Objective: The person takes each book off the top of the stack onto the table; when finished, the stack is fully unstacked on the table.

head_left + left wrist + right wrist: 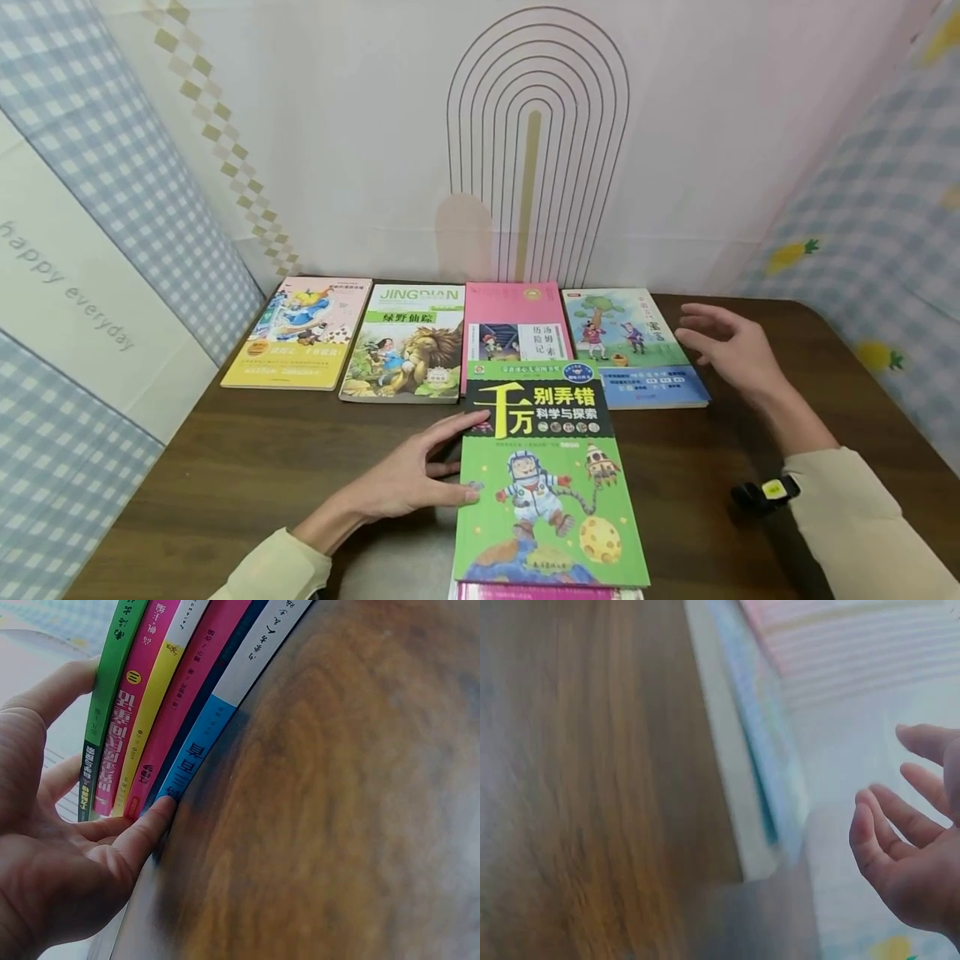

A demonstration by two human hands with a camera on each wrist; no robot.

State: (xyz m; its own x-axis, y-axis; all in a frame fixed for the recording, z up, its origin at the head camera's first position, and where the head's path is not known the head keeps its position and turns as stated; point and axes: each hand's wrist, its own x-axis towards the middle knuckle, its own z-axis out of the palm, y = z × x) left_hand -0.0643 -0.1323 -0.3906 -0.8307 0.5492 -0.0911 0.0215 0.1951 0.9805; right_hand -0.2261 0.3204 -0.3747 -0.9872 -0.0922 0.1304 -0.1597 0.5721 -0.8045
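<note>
Stack of paperback books [191, 682] on the dark wooden table [225, 467], in the foreground; uppermost, a green book [540, 508] showing an astronaut, a rocket and a cratered yellow moon beneath a black title band. Lower spines: magenta, yellow and white, pink, dark blue, blue and white. Beyond, four books in a row, left to right: pink-and-yellow book [300, 333], JINGDIAN book [405, 342], pink book [513, 302], its lower cover partly hidden by the green one, and tree-illustrated book [633, 342]. Left hand [397, 479]: digits spread apart, touching the spines. Right hand [723, 350]: fingers parted, beside the tree-illustrated book's right edge; contact cannot be told.
</note>
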